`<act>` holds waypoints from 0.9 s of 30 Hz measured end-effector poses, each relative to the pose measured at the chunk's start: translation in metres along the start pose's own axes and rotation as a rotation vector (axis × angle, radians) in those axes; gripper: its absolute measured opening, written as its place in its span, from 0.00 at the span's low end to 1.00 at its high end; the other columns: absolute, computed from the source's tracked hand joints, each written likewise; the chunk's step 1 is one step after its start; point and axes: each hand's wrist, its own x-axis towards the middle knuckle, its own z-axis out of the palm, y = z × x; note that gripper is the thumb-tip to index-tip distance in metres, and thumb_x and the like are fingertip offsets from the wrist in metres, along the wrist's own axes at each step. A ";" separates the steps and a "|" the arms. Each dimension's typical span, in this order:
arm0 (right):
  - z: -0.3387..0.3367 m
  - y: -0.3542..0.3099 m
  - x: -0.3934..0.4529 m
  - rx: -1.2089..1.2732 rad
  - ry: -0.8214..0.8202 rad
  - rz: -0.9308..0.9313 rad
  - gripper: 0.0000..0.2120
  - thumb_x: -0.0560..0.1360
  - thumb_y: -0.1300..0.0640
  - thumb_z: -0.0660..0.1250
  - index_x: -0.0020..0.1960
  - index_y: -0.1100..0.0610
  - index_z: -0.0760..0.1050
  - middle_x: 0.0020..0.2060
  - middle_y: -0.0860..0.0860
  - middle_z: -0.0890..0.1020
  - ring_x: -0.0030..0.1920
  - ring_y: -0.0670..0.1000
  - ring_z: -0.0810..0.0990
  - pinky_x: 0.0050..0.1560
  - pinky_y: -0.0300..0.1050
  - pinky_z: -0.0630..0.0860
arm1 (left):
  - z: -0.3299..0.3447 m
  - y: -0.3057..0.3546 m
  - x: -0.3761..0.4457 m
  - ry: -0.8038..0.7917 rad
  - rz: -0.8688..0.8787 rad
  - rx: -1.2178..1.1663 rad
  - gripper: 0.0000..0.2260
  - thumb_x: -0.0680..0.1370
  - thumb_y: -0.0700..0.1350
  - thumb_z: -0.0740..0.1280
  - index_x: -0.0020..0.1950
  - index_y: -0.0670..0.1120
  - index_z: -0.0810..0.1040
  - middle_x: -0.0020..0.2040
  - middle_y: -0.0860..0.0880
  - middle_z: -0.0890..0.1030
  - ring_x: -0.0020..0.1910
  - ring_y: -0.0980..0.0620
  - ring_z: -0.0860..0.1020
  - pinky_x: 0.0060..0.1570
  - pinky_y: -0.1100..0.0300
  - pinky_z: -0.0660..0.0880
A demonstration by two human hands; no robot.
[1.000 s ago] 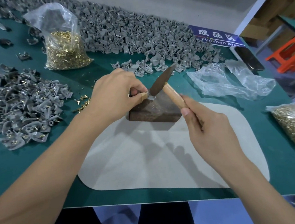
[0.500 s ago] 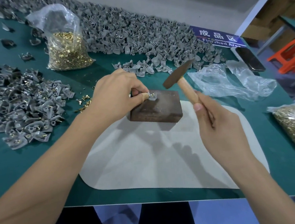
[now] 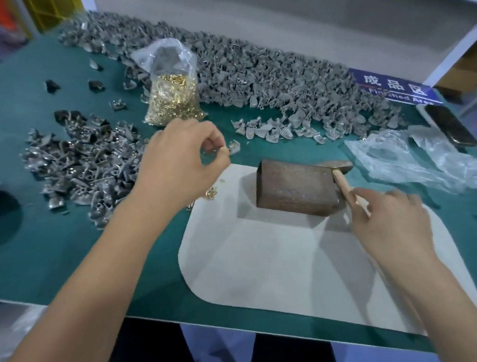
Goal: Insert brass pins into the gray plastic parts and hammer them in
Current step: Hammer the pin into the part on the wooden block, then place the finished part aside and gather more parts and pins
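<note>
My left hand (image 3: 181, 162) hovers above the green table, left of the brown metal block (image 3: 298, 187), and pinches a small gray plastic part (image 3: 234, 147) at its fingertips. My right hand (image 3: 390, 219) loosely holds the wooden handle of the hammer (image 3: 347, 188). The hammer's head rests against the block's far right corner. The block stands on a white mat (image 3: 267, 265) with nothing on top. A few loose brass pins (image 3: 211, 193) lie at the mat's left edge.
A clear bag of brass pins (image 3: 174, 100) stands at the back. Gray parts lie heaped at the left (image 3: 86, 165) and along the back (image 3: 280, 82). At the right are empty plastic bags (image 3: 402, 160), a phone (image 3: 448, 125) and a blue sign (image 3: 396, 89).
My left hand has lifted the gray part off the block and carried it left. My right hand has lowered the hammer beside the block. The view has swung left.
</note>
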 end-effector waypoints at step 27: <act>0.046 -0.204 -0.012 0.221 -0.168 -0.885 0.07 0.80 0.50 0.69 0.51 0.48 0.86 0.45 0.46 0.82 0.52 0.52 0.75 0.51 0.47 0.71 | -0.065 -0.067 -0.049 0.133 -0.302 0.055 0.05 0.80 0.55 0.67 0.46 0.56 0.78 0.41 0.59 0.76 0.47 0.56 0.72 0.40 0.56 0.68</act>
